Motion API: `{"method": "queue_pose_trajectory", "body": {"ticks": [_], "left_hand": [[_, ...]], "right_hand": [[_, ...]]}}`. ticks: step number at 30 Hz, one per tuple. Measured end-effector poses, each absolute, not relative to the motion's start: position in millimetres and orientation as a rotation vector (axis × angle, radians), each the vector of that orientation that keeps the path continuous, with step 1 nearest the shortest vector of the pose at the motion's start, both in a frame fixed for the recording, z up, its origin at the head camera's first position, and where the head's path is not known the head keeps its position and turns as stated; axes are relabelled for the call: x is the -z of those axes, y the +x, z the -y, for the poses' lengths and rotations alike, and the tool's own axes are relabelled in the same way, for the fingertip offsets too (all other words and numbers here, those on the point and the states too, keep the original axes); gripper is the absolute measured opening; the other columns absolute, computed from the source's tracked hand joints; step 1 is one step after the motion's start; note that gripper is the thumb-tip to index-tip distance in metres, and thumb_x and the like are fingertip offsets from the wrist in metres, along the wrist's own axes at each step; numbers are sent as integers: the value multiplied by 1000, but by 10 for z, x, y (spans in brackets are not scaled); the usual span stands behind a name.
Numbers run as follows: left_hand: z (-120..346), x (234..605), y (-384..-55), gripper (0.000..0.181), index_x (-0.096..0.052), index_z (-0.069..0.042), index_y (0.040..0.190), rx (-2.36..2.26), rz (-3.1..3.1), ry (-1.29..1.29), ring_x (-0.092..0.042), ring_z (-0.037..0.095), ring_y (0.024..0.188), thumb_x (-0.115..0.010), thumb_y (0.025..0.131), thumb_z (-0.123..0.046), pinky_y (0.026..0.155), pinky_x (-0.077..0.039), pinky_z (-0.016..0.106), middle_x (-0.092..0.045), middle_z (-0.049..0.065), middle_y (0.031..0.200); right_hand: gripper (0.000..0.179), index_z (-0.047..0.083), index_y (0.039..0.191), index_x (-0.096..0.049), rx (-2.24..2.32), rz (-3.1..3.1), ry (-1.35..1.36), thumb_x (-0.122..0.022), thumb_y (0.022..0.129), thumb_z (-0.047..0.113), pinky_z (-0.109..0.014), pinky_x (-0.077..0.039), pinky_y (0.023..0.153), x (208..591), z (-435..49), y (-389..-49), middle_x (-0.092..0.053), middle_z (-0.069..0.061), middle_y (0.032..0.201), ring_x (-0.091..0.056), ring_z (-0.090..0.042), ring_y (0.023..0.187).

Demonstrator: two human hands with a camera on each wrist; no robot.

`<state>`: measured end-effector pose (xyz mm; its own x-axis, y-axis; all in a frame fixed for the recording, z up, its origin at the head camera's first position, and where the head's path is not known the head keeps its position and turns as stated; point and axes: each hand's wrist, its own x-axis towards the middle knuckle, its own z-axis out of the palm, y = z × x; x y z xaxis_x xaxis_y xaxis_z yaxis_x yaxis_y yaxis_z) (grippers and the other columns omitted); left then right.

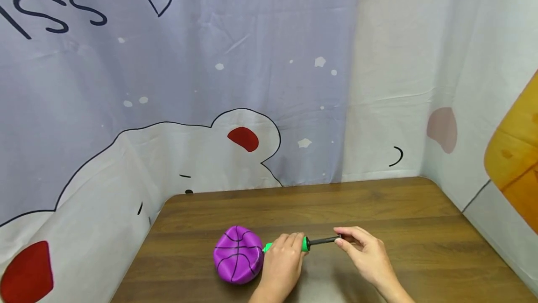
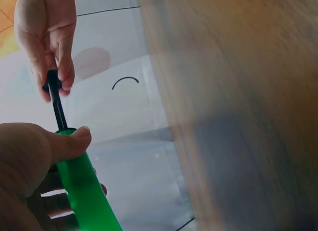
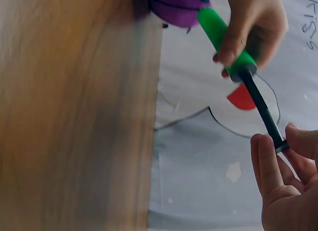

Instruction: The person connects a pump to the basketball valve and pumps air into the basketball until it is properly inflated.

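A soft, dented purple ball (image 1: 237, 255) with black lines sits on the table, left of both hands. Beside it, my left hand (image 1: 282, 258) grips the green barrel of a small hand pump (image 1: 304, 244), whose left end meets the ball's side. The pump's black rod (image 1: 322, 241) is drawn out to the right. At the rod's end, my right hand (image 1: 364, 252) pinches the black handle (image 3: 281, 145) between thumb and fingers. In the left wrist view, the left thumb lies along the top of the green barrel (image 2: 89, 186).
The brown wooden table (image 1: 370, 200) reaches back to a printed curtain (image 1: 252, 37) that hangs behind it and along both sides. A pale patch (image 1: 321, 284) shows on the table near its front, below the hands.
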<state>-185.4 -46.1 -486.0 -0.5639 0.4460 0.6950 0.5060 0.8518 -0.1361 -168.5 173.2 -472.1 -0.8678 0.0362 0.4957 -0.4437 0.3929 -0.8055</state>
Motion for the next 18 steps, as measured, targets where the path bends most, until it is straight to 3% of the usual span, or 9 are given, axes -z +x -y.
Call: {"method": "queue_pose_trajectory", "body": {"ticks": [18], "left_hand": [[484,4889,-1824,43,-73,-12,109,121,2231,-737,-68,12,87,-89,72,-30,79,-59,25,-76,-2,101]], "right_hand": [[24,11,105,-76,-1629,2228,380,-79,82,2,-21,-61,73,4838,-1370,-1664,-72,-2,100,-69,-7,85]]}}
